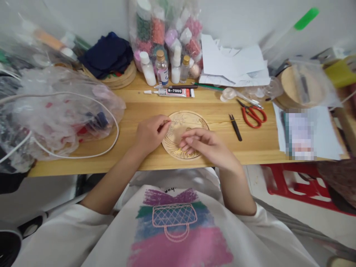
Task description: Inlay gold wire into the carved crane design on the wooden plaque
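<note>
A round wooden disc [175, 142] lies on the table in front of me, with a line pattern on it and gold wire-like strands along its lower edge. My left hand [152, 134] is at the disc's left side, its thumb and forefinger pinched on the end of a thin gold thread [215, 122]. From that pinch the thread runs rightward across the disc's upper part, to beside the black tweezers [236, 128]. Over the disc's right half hovers my right hand [204, 144], palm turned inward, fingers loosely curled and apart. Nothing shows between them.
Red-handled scissors [253, 114] lie right of the tweezers. Behind the disc are a B-7000 glue tube [175, 91], small bottles [161, 68] and bagged jars [158, 29]. Plastic bags [63, 111] and a white cable [118, 129] crowd the left; papers [233, 63] lie at the back.
</note>
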The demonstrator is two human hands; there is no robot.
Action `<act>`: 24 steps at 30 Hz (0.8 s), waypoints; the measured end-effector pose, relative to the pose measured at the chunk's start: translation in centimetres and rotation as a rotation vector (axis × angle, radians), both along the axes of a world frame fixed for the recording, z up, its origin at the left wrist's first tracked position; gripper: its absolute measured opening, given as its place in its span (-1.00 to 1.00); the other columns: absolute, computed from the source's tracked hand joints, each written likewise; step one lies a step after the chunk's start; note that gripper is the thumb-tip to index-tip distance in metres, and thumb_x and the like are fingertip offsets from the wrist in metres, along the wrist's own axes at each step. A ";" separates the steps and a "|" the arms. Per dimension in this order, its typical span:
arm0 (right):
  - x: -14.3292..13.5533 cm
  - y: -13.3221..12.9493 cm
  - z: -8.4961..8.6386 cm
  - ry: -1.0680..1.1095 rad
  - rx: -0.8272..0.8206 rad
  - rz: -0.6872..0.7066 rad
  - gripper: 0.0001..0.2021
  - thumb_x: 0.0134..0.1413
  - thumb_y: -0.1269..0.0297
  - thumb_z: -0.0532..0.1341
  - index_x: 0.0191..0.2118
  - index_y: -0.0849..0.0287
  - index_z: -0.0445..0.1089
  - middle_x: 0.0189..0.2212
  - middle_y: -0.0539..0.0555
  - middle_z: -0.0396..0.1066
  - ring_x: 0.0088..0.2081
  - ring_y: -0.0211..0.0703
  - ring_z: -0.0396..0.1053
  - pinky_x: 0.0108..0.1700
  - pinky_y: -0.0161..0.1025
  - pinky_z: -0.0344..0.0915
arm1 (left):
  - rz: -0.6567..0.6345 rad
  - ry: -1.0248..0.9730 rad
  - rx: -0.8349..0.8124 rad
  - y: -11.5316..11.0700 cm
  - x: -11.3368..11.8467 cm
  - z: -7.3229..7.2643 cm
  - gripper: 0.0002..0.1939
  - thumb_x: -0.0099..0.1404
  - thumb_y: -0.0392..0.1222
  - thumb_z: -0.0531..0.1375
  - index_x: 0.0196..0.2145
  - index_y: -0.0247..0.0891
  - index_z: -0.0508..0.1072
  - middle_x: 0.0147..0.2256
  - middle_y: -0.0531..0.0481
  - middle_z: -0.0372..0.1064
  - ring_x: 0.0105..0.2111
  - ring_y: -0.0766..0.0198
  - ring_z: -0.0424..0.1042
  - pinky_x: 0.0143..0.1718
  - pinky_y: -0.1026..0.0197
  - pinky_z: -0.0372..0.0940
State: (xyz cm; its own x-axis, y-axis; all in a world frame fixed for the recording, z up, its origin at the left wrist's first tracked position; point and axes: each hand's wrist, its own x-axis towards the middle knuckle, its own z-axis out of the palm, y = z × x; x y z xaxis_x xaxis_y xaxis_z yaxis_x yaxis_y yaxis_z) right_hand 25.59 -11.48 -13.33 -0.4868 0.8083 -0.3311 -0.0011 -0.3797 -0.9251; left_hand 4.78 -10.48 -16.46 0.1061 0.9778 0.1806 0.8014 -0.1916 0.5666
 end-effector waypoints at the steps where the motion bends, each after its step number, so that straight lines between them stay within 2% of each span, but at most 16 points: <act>1: -0.6 0.0 -0.3 0.042 -0.066 0.027 -0.78 0.02 0.19 0.34 -0.22 0.17 0.45 -0.36 0.02 0.55 -0.35 -0.32 0.50 -0.30 -0.35 0.43 | 0.001 0.000 0.000 0.0 0.0 0.0 -0.83 0.37 -0.16 0.10 -0.22 -0.16 0.49 -0.33 0.04 0.53 -0.37 0.29 0.45 -0.27 0.25 0.32; 4: -1.8 0.2 -1.0 0.064 -0.211 0.059 -0.81 -0.02 0.26 0.36 -0.26 0.18 0.45 -0.43 -0.02 0.53 -0.42 -0.36 0.49 -0.33 -0.38 0.44 | -0.005 -0.003 0.007 0.0 0.0 0.1 -0.83 0.36 -0.17 0.10 -0.23 -0.16 0.50 -0.33 0.03 0.53 -0.36 0.28 0.45 -0.26 0.24 0.32; 6: -2.0 0.3 -1.3 0.047 -0.243 0.061 -0.84 -0.02 0.29 0.36 -0.30 0.19 0.45 -0.45 -0.02 0.53 -0.44 -0.38 0.48 -0.34 -0.39 0.43 | -0.007 0.000 0.006 0.0 0.0 0.1 -0.83 0.36 -0.16 0.10 -0.23 -0.16 0.50 -0.33 0.04 0.53 -0.37 0.28 0.45 -0.26 0.24 0.32; 12: -1.9 0.4 -1.1 0.048 -0.248 0.059 -0.86 -0.01 0.28 0.37 -0.32 0.20 0.47 -0.45 -0.02 0.54 -0.42 -0.39 0.48 -0.32 -0.42 0.43 | -0.006 0.015 -0.003 0.0 -0.1 0.2 -0.82 0.38 -0.15 0.09 -0.22 -0.15 0.50 -0.32 0.04 0.53 -0.36 0.28 0.46 -0.27 0.24 0.32; 17: -1.1 0.2 -1.0 0.112 -0.198 0.044 -0.78 0.01 0.17 0.36 -0.26 0.20 0.48 -0.40 0.02 0.56 -0.40 -0.34 0.51 -0.35 -0.39 0.45 | -0.014 -0.033 0.065 0.0 -0.1 0.0 -0.84 0.37 -0.18 0.11 -0.24 -0.17 0.50 -0.35 0.06 0.53 -0.38 0.31 0.46 -0.28 0.28 0.32; 19: -0.5 0.2 -0.8 0.143 -0.117 0.020 -0.76 0.05 0.12 0.33 -0.25 0.17 0.48 -0.38 0.03 0.56 -0.40 -0.30 0.51 -0.41 -0.37 0.44 | -0.008 -0.052 0.110 0.0 -0.2 -0.1 -0.85 0.37 -0.19 0.12 -0.26 -0.19 0.50 -0.37 0.07 0.52 -0.40 0.32 0.46 -0.30 0.29 0.31; 21: -0.1 -0.1 -0.5 0.083 0.076 -0.031 -0.79 0.14 0.11 0.26 -0.23 0.15 0.47 -0.36 0.03 0.56 -0.39 -0.26 0.51 -0.39 -0.31 0.45 | -0.003 -0.066 0.139 0.1 -0.2 -0.1 -0.86 0.36 -0.20 0.13 -0.26 -0.20 0.50 -0.37 0.06 0.52 -0.42 0.33 0.45 -0.32 0.30 0.31; 24: -0.2 -0.8 -0.2 -0.303 0.630 -0.057 -0.75 0.23 0.14 0.17 -0.11 0.15 0.47 -0.18 0.12 0.55 -0.12 -0.10 0.49 -0.04 -0.07 0.43 | -0.004 -0.079 0.164 0.1 -0.3 -0.1 -0.86 0.37 -0.21 0.13 -0.26 -0.21 0.49 -0.36 0.06 0.52 -0.43 0.34 0.45 -0.33 0.30 0.31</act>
